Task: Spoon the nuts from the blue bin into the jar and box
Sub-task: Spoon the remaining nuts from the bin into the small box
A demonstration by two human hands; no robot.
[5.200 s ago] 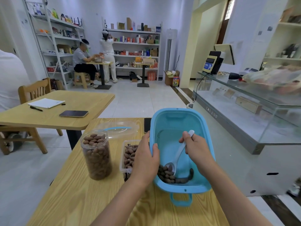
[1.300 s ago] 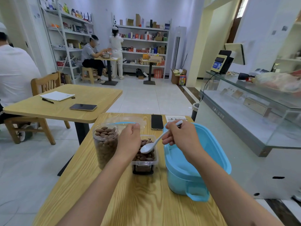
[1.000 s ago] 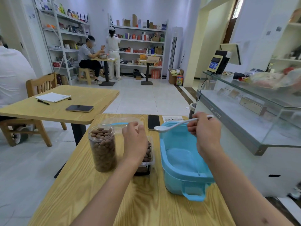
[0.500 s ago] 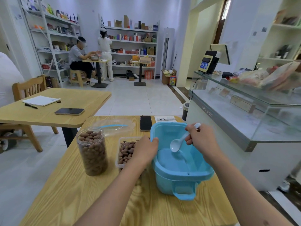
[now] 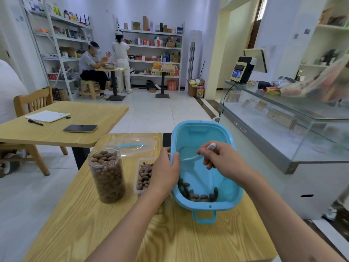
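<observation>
Gripping blue bin (image 5: 204,133) rim, left hand (image 5: 164,173); right hand (image 5: 222,160) fingers pinching white spoon (image 5: 190,158); no legible writing.

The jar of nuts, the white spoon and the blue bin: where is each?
jar (image 5: 106,174): head view, its clear side wall.
spoon (image 5: 190,158): head view, its bowl.
blue bin (image 5: 200,132): head view, far inner wall.

since half a second ago the left hand (image 5: 164,173) tips the blue bin (image 5: 217,206) up toward the person, so the remaining nuts (image 5: 196,193) now show, gathered at its near end. the right hand (image 5: 221,160) brings the white spoon (image 5: 192,158) lower inside the bin.
</observation>
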